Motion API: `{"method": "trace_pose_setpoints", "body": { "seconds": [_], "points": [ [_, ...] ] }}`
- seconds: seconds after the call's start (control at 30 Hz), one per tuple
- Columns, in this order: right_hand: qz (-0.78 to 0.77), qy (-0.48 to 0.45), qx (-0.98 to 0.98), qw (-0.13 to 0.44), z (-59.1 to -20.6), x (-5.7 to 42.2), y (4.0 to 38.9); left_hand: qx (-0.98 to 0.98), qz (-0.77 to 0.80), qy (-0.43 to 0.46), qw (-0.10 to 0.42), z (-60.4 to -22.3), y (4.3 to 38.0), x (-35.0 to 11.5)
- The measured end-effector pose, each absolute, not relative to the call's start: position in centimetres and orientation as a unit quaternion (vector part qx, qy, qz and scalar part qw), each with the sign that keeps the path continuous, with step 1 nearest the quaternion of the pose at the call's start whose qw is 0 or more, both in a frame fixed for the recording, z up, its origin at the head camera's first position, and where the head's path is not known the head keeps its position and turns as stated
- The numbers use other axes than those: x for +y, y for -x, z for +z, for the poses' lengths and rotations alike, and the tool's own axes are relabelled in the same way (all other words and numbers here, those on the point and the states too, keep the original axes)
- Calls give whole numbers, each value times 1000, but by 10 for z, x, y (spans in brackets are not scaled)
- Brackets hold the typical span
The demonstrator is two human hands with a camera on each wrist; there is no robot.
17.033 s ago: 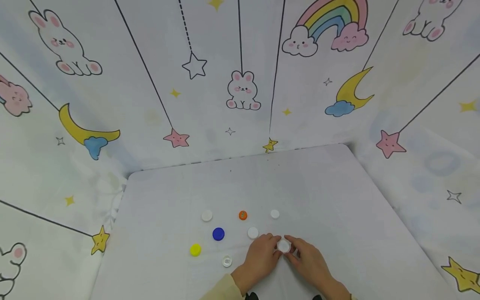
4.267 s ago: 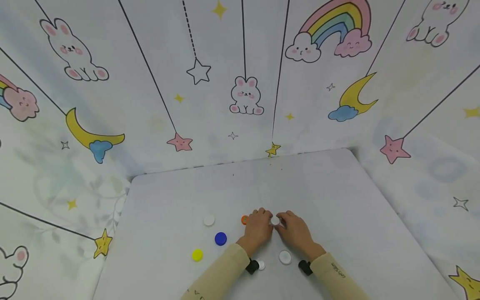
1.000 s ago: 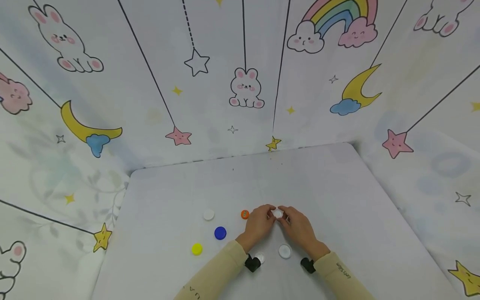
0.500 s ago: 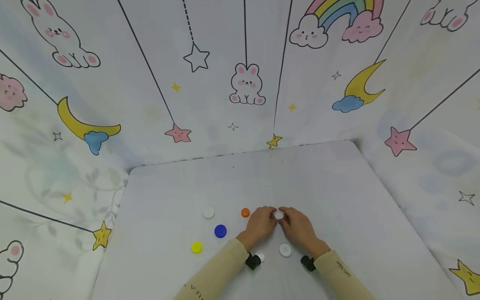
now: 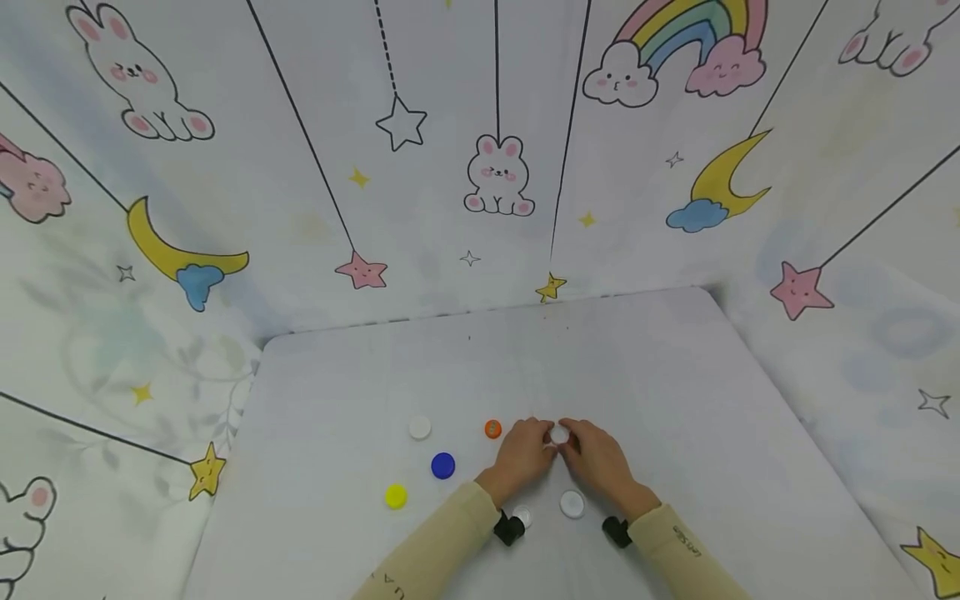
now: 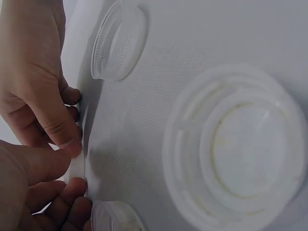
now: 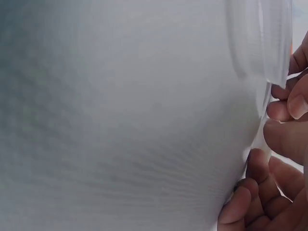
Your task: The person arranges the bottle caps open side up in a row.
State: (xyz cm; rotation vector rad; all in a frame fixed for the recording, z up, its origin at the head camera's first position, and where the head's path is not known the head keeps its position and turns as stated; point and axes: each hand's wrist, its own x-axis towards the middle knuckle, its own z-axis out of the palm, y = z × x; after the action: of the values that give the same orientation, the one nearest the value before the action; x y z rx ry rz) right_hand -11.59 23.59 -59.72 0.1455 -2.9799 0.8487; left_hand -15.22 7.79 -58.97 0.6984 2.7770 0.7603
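Note:
In the head view, my left hand and right hand meet at a small white bottle cap. Fingers and thumbs of both hands pinch its edge from either side, close to the tabletop. In the left wrist view, the left hand is lower and the right hand comes from above, with the cap's thin rim between them. A larger white cap lies near the right wrist. Another white cap is partly hidden by the left wrist's black camera.
An orange cap lies just left of the left hand. Farther left are a white cap, a blue cap and a yellow cap. A patterned cloth wall rises behind the white table.
Seventeen seconds ago both hands held the larger white cap nearer the body; it now lies on the table. They have since moved to the small cap, which turns slightly between the fingers.

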Motion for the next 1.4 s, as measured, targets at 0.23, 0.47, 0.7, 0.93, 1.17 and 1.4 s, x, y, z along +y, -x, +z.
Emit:
{"method": "trace_pose_setpoints", "body": {
  "seconds": [0.23,0.47,0.7,0.93,1.17,1.4],
  "points": [
    [264,-40,-962,50,-597,234,114,931,291,-213,58,-585,149,65],
    [243,-53,-965,86,-591,225,117,938,287,-192,-2,-580,159,39],
    [237,-94,-966,41,-577,203,129,957,227,-180,3,-569,167,14],
    [225,-133,-965,25,-571,184,142,970,193,-150,14,-568,167,-3],
    [208,-134,-969,-20,-573,167,153,971,183,-147,39,-564,165,-14],
    [181,-143,-972,-51,-576,149,163,975,151,-158,49,-568,167,-22]
  ]
}}
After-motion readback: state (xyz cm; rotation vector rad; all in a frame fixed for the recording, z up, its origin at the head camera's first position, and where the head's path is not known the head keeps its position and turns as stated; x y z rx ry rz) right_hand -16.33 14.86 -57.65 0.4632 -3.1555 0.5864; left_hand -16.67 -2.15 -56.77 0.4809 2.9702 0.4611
